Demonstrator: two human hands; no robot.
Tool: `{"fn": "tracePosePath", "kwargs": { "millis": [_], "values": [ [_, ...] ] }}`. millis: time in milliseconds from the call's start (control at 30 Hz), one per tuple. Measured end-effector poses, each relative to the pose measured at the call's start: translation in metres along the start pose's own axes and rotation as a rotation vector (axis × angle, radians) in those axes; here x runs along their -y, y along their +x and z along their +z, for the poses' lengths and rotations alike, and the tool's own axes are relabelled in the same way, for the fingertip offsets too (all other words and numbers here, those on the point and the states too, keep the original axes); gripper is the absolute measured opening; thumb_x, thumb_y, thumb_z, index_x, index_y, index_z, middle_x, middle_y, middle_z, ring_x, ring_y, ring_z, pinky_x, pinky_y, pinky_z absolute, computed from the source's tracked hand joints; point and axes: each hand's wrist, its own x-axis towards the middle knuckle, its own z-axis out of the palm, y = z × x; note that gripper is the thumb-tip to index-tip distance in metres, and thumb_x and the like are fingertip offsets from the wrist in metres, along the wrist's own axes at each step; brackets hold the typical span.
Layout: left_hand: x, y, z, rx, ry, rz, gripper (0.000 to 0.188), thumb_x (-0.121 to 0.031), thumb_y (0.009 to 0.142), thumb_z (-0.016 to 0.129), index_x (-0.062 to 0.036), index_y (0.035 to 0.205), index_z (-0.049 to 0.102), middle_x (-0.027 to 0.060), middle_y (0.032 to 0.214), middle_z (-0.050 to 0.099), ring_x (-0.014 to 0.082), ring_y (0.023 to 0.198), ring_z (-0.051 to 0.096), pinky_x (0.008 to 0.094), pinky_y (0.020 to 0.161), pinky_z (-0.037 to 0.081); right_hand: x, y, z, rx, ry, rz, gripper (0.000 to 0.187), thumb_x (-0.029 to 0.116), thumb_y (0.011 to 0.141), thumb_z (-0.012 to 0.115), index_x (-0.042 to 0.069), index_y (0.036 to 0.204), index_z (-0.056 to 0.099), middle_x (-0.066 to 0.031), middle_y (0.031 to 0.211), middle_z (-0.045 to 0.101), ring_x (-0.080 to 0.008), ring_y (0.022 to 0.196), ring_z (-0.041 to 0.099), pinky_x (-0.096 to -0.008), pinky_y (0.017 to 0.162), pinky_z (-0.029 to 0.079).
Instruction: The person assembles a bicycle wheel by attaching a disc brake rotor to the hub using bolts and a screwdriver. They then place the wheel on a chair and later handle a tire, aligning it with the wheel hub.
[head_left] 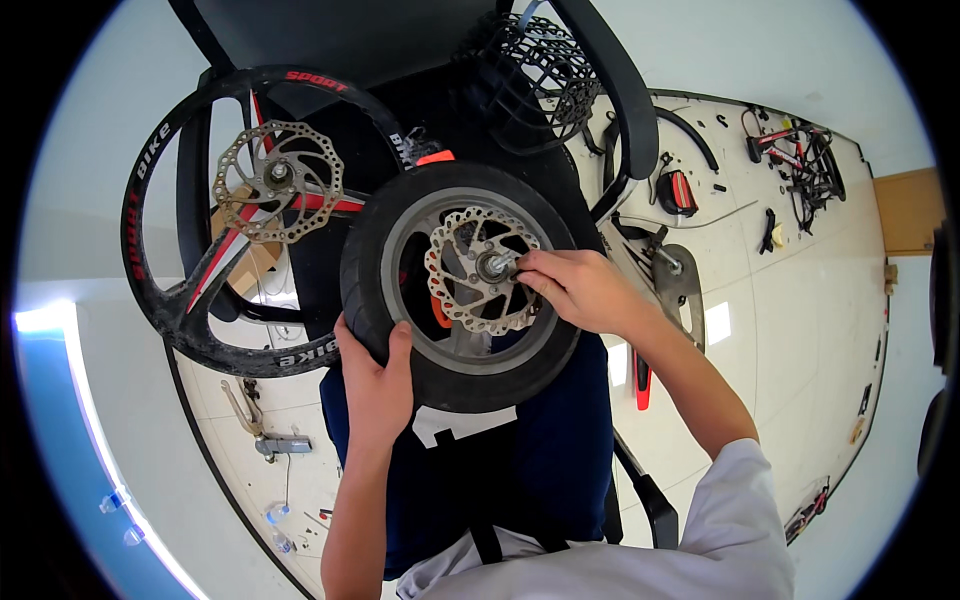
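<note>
A small wheel with a black tyre (470, 392) and grey rim rests on my lap, leaning over the front of a black chair. Its silver brake disc (440, 285) faces up, with a threaded axle (497, 264) standing out of the hub. My left hand (376, 390) grips the tyre at its lower left, thumb on the sidewall. At the hub, my right hand (580, 288) pinches with thumb and index finger right beside the axle. Whatever lies between those fingertips is too small to make out.
A larger spoked wheel (150, 215) with its own brake disc (232, 170) leans on the chair at left. A black basket (545, 75) sits by the armrest (635, 110). On the tiled floor lie a red-black bag (677, 192), bike parts (800, 165) and a metal bracket (283, 445).
</note>
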Motion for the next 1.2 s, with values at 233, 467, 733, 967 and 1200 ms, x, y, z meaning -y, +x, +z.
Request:
{"fn": "tracePosePath", "kwargs": {
  "millis": [233,467,733,967,1200],
  "values": [
    [0.006,0.005,0.001,0.007,-0.038,0.051,0.066,-0.026,0.096,0.062,0.0079,0.143,0.03,0.0234,0.128,0.055,0.0272,0.116,0.055,0.0353,0.102,0.042,-0.015,0.014,-0.01,0.023,-0.185,-0.308,0.01,0.014,0.089,0.066,0.006,0.094,0.062,-0.0088,0.077,0.062,-0.0275,0.075,0.064,-0.0393,0.065,0.054],
    [0.005,0.003,0.002,-0.008,-0.054,0.029,0.065,-0.025,0.097,0.062,0.0079,0.143,0.031,0.0225,0.128,0.055,0.0264,0.116,0.055,0.0351,0.102,0.042,-0.031,0.021,-0.009,0.155,-0.278,-0.448,0.01,0.012,0.087,0.066,0.005,0.09,0.06,-0.0076,0.074,0.058,-0.0248,0.074,0.063,-0.0363,0.063,0.054],
    [0.008,0.004,-0.002,0.009,-0.071,0.045,0.064,-0.023,0.097,0.062,0.0079,0.143,0.031,0.022,0.129,0.054,0.0258,0.118,0.054,0.0349,0.103,0.041,-0.013,0.01,-0.005,0.02,-0.176,-0.295,0.013,0.015,0.09,0.067,0.004,0.089,0.06,-0.0094,0.073,0.057,-0.0298,0.07,0.063,-0.041,0.063,0.052],
    [0.004,0.004,0.001,0.048,-0.142,0.037,0.065,-0.021,0.097,0.062,0.0082,0.144,0.027,0.0222,0.13,0.054,0.0258,0.118,0.054,0.0349,0.104,0.04,-0.026,0.014,-0.007,-0.033,-0.327,-0.38,0.013,0.017,0.085,0.071,0.009,0.09,0.063,-0.0032,0.074,0.052,-0.0219,0.075,0.055,-0.0329,0.071,0.048],
    [0.004,0.005,-0.001,0.052,-0.14,0.034,0.066,-0.021,0.097,0.061,0.0098,0.143,0.025,0.0236,0.129,0.054,0.0269,0.117,0.054,0.0351,0.103,0.041,-0.017,0.011,-0.005,-0.013,-0.149,-0.227,0.011,0.015,0.089,0.068,0.006,0.091,0.062,-0.0081,0.08,0.063,-0.0284,0.075,0.063,-0.0392,0.064,0.051]
  ]
}}
